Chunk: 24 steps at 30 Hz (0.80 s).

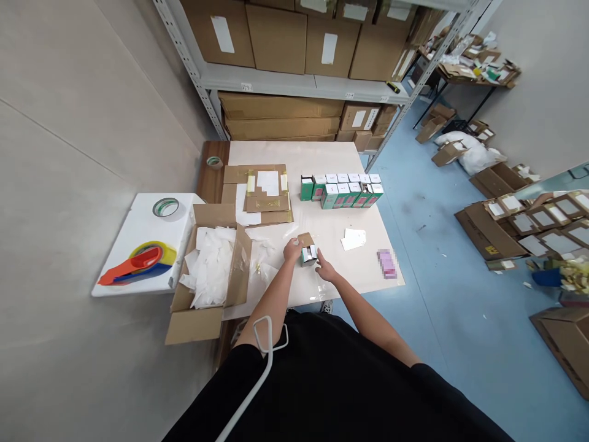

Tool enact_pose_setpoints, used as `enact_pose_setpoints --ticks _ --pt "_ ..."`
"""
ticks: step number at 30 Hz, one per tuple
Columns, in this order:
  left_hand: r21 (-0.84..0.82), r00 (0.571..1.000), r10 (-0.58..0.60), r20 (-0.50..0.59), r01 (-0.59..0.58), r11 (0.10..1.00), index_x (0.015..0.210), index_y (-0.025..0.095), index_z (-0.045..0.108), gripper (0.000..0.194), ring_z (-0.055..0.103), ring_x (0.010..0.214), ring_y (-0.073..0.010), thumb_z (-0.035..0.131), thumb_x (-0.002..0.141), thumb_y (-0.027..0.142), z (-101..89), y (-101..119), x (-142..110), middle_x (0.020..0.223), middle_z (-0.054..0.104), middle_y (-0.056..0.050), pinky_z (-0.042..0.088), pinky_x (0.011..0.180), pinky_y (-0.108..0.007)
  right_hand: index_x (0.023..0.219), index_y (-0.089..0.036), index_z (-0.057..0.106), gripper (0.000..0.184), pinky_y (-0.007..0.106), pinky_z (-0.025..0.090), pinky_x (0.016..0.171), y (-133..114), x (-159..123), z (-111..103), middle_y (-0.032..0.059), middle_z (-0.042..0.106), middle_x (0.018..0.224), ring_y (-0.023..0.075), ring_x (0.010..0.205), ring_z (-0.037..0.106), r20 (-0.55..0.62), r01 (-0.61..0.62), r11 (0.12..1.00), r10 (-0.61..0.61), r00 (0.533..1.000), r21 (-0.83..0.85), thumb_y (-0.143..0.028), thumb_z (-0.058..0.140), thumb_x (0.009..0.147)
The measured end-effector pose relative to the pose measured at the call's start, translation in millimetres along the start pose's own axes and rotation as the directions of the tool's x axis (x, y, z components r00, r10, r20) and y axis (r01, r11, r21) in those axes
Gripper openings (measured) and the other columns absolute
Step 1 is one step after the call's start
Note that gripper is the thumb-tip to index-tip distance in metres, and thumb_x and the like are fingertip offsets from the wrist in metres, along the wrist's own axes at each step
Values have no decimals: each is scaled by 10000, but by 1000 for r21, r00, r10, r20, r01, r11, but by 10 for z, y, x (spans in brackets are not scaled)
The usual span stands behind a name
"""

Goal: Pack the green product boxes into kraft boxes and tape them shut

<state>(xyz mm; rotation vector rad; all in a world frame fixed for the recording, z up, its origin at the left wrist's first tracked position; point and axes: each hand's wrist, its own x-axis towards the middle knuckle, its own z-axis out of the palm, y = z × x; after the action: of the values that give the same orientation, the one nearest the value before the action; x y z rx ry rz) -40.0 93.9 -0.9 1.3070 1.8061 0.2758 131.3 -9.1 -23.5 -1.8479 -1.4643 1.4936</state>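
A small open carton (pixel 308 255) stands on the table in front of me, its brown flap (pixel 304 239) raised and white and dark parts showing inside. My left hand (pixel 292 250) is closed on the carton's left side near the flap. At its right side, my right hand (pixel 326 269) has its fingers stretched out, close to or touching the edge; which of the two, I cannot tell. Beyond them, green-and-white boxes (pixel 352 193) stand in two rows, and the leftmost one (pixel 307 188) looks open. White cards (pixel 353 239) lie right of my hands.
Left of my arms sits an open cardboard box (pixel 242 264) of white paper. Flat cardboard (pixel 230 174) lies behind it. A tape roll (pixel 165 207) and a red tape dispenser (pixel 138 261) rest on a white surface. Shelving (pixel 285 83) bounds the back; pinkish pixelated items (pixel 387 264) lie right.
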Motion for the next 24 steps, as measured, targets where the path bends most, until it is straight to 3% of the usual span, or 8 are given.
enact_pose_setpoints --ticks 3,5,7,9,13,17,21,24 --pt "-22 993 6 -121 -8 1000 1508 241 498 591 698 1146 -221 629 959 412 27 -22 -50 1257 757 -77 475 929 -282 1705 -275 101 1049 480 457 1165 -13 13 24 98 550 1567 316 1404 574 -7 -15 1000 15 1000 -19 -122 620 806" --pt "-12 985 74 -157 -77 997 1392 254 616 432 676 1181 -226 599 980 380 30 -30 -106 1302 735 -76 458 972 -290 1701 -283 152 1027 469 467 1158 -26 24 43 88 532 1584 311 1394 582 -7 -11 1000 11 1000 -21 -114 616 801" --pt "14 984 153 -96 -152 988 1205 246 729 305 672 1171 -243 568 997 401 32 -44 -165 1261 750 -77 459 981 -306 1694 -289 195 1009 464 465 1164 -41 36 56 77 499 1611 305 1388 584 -6 -3 1000 3 1000 -25 -115 617 794" --pt "14 981 193 -5 -193 981 1146 243 760 309 676 1153 -260 619 965 450 38 -75 -214 1211 768 -77 471 968 -317 1689 -287 222 991 464 451 1178 -56 45 56 70 488 1620 299 1392 577 -14 -4 999 3 1000 -39 -120 617 795" --pt "-74 981 192 42 -188 979 1225 256 759 382 674 1168 -262 719 876 406 44 -177 -225 1249 762 -61 480 973 -314 1663 -265 311 910 444 443 1177 -89 52 21 80 525 1589 287 1401 566 -16 -10 997 9 1000 -73 -127 614 816" --pt "-215 982 176 73 -157 964 1219 250 777 365 683 1161 -250 612 916 369 33 -298 -143 1243 770 -49 485 1020 -328 1621 -235 402 825 417 456 1149 -153 47 -30 103 589 1528 283 1366 601 -30 -10 996 7 1000 -93 -137 618 832" --pt "-452 974 214 78 -157 878 1228 178 767 430 690 1167 -259 529 929 374 47 -451 -90 1253 768 -86 510 1045 -375 1564 -217 470 719 379 463 1118 -265 40 -68 105 623 1491 263 1331 625 -53 -7 985 -2 999 -170 -157 611 862" --pt "-516 964 261 59 -194 834 1310 151 727 494 668 1234 -289 600 866 325 113 -540 -111 1297 749 -116 501 1080 -412 1458 -200 548 553 346 484 1039 -382 38 -41 109 705 1362 262 1255 665 -90 -12 957 -14 996 -289 -221 624 910"
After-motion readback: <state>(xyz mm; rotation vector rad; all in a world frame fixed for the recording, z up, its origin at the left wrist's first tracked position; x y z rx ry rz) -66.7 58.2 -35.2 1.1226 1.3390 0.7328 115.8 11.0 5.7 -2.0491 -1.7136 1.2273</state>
